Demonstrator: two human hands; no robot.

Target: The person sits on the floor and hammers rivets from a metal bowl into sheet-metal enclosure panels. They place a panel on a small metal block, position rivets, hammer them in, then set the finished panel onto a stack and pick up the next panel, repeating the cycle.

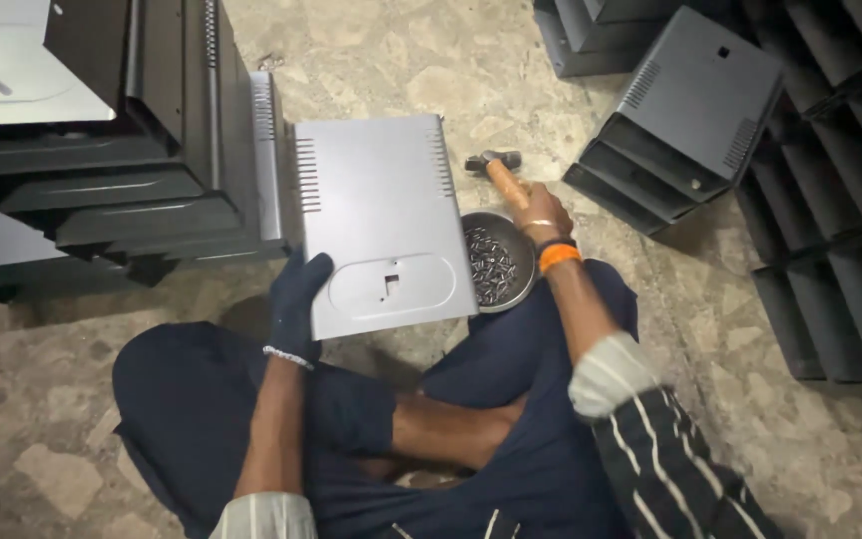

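Head view | left hand (298, 295), gloved, grips grey vented panel (383, 222) at its near-left edge, over lap | right hand (541, 212) closed round hammer (500, 174) beside screw bowl (497, 263) | no fasteners in panel yet; black housings (677, 110) stacked far right.

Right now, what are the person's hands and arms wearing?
The left hand wears a dark navy glove, with a thin silvery beaded bracelet at the wrist. The right hand is bare, with an orange band and a thin dark band at the wrist. Both arms have pale sleeves rolled up toward the elbow; the right sleeve turns dark with thin white stripes higher up.
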